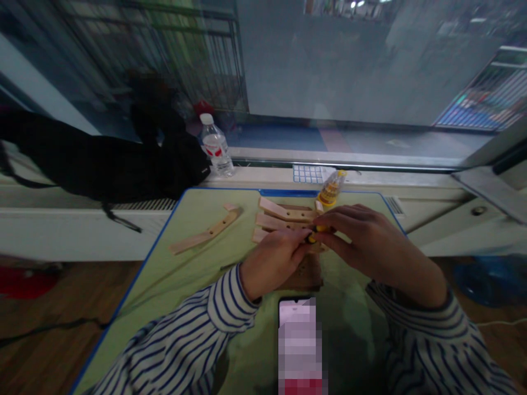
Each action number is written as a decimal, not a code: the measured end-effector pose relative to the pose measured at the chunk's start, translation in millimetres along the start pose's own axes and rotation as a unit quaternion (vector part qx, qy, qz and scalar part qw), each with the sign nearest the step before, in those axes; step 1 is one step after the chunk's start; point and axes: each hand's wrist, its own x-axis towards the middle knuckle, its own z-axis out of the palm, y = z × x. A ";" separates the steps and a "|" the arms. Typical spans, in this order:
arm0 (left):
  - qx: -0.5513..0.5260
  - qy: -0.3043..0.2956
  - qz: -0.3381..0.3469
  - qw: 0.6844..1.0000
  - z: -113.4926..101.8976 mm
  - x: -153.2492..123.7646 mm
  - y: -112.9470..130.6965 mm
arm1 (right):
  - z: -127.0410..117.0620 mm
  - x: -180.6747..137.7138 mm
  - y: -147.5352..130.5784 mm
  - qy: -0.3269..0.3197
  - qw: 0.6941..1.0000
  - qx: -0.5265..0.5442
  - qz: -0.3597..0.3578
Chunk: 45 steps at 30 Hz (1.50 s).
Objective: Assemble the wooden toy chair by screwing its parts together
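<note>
My left hand and my right hand meet over the middle of the green table. Both are closed in a pinch on a small yellow-handled tool, of which only a bit shows between the fingertips. Just beyond the fingers lie stacked flat wooden pieces. A darker wooden piece sits under my left hand. A single long curved wooden strip lies apart to the left.
A phone lies near the table's front edge between my striped sleeves. A small yellow-capped bottle stands at the far edge. On the sill beyond are a water bottle, a black bag and a white grid sheet.
</note>
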 end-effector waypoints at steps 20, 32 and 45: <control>-0.004 0.059 -0.014 0.998 -2.1 0.9 3.2 | 1.6 -1.4 -2.3 0.008 0.997 0.044 -0.057; 0.004 0.060 -0.004 0.998 1.5 -0.6 -0.5 | 3.8 2.3 -2.8 0.005 0.999 0.015 -0.036; 0.000 0.031 0.015 0.999 0.8 -1.4 2.2 | 3.5 2.9 -1.6 -0.019 1.000 -0.004 0.012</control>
